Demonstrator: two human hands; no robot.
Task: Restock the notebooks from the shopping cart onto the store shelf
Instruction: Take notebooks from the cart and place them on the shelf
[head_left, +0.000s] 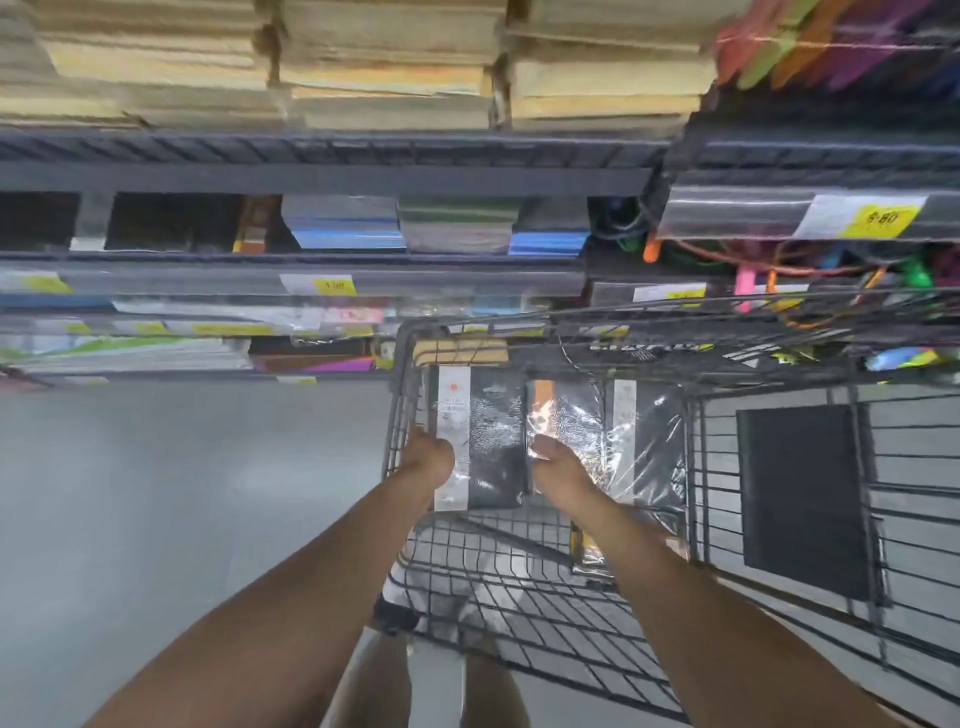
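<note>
Arms (291, 597) reach into the cart (519, 564) — left hand (428, 460) and right hand (560, 465) clamp a notebook (493, 441) by opposite edges, fingers curled under — likely to lift it level for the shelf (322, 179).

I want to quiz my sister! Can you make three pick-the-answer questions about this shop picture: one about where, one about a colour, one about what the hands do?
1. Where is the black notebook?
A. on the floor
B. in the shopping cart
C. on the top shelf

2. What colour is its band?
A. white
B. red
C. green

3. What are the left hand and right hand doing?
A. hanging loose
B. pushing the cart handle
C. gripping the notebook's sides

Answers: 1 B, wire walls surround it; 2 A, the band down its cover is white; 3 C, fingers curl round its two edges.
</note>
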